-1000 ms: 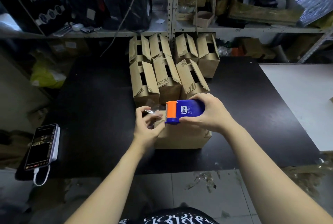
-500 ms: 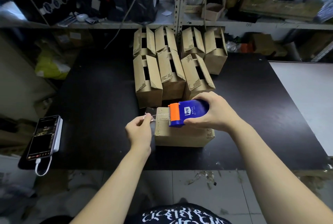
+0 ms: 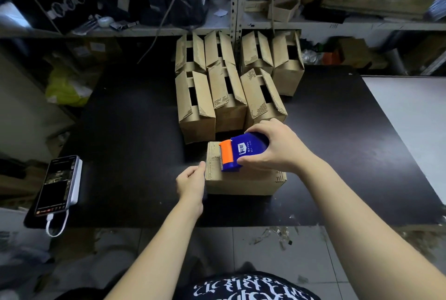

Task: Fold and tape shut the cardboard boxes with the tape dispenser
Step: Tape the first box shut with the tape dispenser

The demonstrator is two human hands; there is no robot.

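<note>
Far left of the box (image 3: 241,182), near the worktop's (image 3: 132,130) edge, my phone (image 3: 59,183) lies plugged in, well apart from the job; just beside the box's left end is my left hand (image 3: 191,180), fingers curled, knuckles against the end wall; half a second ago it held the tape's free end out in the air left of the box, and now it has come in to the cardboard, so I judge the end is being stuck down over that edge; the tape itself is too thin to see here, and I cannot tell whether my fingers pinch it or only press; the box sits closed, flaps down; on its top, toward the left, rests the tape dispenser (image 3: 243,151), orange mouth pointing left, closer to the lid than before; my right hand (image 3: 277,147) grips its blue body from the right, fingers wrapped over it; with the end anchored, the next move would be drawing the dispenser rightward along the seam; behind the box the open boxes (image 3: 195,104) wait untaped.
</note>
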